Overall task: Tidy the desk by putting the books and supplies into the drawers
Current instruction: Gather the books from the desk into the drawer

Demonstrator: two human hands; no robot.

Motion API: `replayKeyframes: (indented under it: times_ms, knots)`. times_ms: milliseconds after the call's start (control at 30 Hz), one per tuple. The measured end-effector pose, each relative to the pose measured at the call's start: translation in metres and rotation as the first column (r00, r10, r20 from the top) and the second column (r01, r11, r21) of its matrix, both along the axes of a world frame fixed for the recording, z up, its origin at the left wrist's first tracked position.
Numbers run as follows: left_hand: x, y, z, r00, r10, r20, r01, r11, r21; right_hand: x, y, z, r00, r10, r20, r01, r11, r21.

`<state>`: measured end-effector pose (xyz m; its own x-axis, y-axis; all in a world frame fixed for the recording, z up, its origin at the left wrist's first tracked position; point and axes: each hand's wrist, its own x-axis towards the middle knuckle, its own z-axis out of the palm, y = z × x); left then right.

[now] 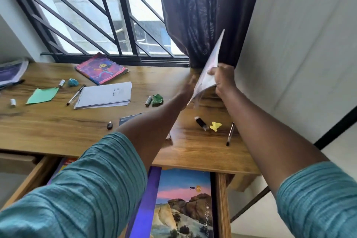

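My right hand (pixel 224 78) grips a thin white book (pixel 209 69) by its lower edge, tilted up on end above the desk's far right. My left hand (pixel 188 87) is blurred just left of the book, fingers spread, touching or nearly touching its cover. Below me a wooden drawer (pixel 222 205) stands open with a landscape-cover notebook (pixel 185 203) and a purple book (pixel 144 205) inside. On the wooden desk (pixel 58 125) lie a colourful pink book (pixel 101 68), a white spiral notepad (pixel 105 96), pens (pixel 75 95) (pixel 230 134) and a black marker (pixel 201 122).
Crumpled paper bits in green (pixel 157 99), blue (pixel 73 82) and yellow (pixel 216 126), a green sheet (pixel 42 95), small glue sticks (pixel 61 83) and a black cap (pixel 109 125) are scattered about. A dark curtain (pixel 202 15) and barred window stand behind; a wall at right.
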<state>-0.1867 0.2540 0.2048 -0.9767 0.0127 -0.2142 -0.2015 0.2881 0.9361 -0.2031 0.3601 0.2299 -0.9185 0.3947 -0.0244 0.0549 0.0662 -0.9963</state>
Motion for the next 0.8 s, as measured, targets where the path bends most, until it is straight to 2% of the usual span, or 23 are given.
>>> replayKeyframes:
  times_ms: [100, 167, 300, 367, 433, 467, 500, 600, 633, 700, 800]
  knots:
    - [0.012, -0.010, 0.043, 0.996, -0.020, -0.084, 0.052, 0.917, 0.396, 0.017, -0.023, 0.022, 0.993, 0.031, -0.111, -0.005, 0.975, 0.224]
    - [0.015, -0.028, 0.058, 0.991, -0.051, -0.124, 0.100, 0.898, 0.428, 0.034, -0.041, 0.027, 0.982, 0.094, -0.163, -0.028, 0.931, 0.364]
    - [0.036, -0.067, 0.074, 0.981, 0.000, -0.194, 0.069, 0.933, 0.353, 0.077, -0.072, 0.027, 0.961, 0.231, -0.152, -0.099, 0.801, 0.590]
    - [0.056, -0.089, 0.073, 0.987, 0.011, -0.158, 0.054, 0.916, 0.398, 0.105, -0.089, 0.023, 0.930, 0.353, -0.107, -0.230, 0.781, 0.581]
    - [0.082, -0.110, 0.066, 0.990, 0.030, -0.137, 0.039, 0.881, 0.472, 0.135, -0.102, 0.019, 0.889, 0.450, -0.080, -0.374, 0.817, 0.440]
    - [0.098, -0.123, 0.064, 0.988, 0.055, -0.141, 0.021, 0.874, 0.486, 0.147, -0.106, 0.013, 0.897, 0.434, -0.083, -0.376, 0.849, 0.372]
    - [0.114, -0.135, 0.060, 0.987, 0.077, -0.140, 0.001, 0.872, 0.490, 0.156, -0.107, 0.006, 0.921, 0.383, -0.070, -0.332, 0.867, 0.371]
    - [0.167, -0.168, 0.044, 0.991, 0.090, -0.100, -0.030, 0.872, 0.488, 0.184, -0.105, -0.014, 0.970, 0.221, 0.105, -0.241, 0.797, 0.553]
    - [0.185, -0.176, 0.038, 0.994, 0.075, -0.076, -0.027, 0.866, 0.499, 0.199, -0.107, -0.019, 0.972, 0.187, 0.141, -0.233, 0.816, 0.529]
    - [0.220, -0.190, 0.022, 0.998, 0.050, -0.030, -0.028, 0.864, 0.502, 0.231, -0.111, -0.029, 0.975, 0.171, 0.145, -0.214, 0.902, 0.375]
    - [0.261, -0.205, -0.013, 0.999, -0.027, 0.046, 0.001, 0.871, 0.492, 0.281, -0.118, -0.046, 0.949, 0.190, 0.253, -0.259, 0.925, 0.279]
